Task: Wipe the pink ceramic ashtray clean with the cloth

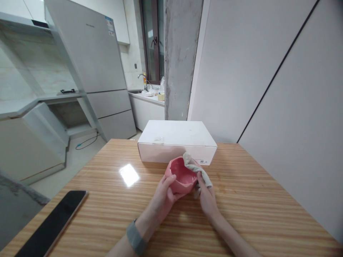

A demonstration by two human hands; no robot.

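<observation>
My left hand (164, 194) grips a pink glossy bowl (178, 185) by its near left side, thumb over the rim and fingers underneath. The bowl is tilted, so its hollow inside faces me, and it has notches in its rim. In my right hand (207, 200) is a pale grey-white cloth (199, 169), pressed against the bowl's right side and draped over its rim. The right thumb lies on the cloth near the rim; the other fingers are mostly hidden behind it. A grey band (136, 237) circles my left wrist.
A white box (177, 132) stands at the table's far edge, just behind the bowl. On the left of the wooden table (107, 210) lies a dark phone (53, 223). A white wall (294, 142) borders the right side. A fridge (91, 53) and a sink stand farther back.
</observation>
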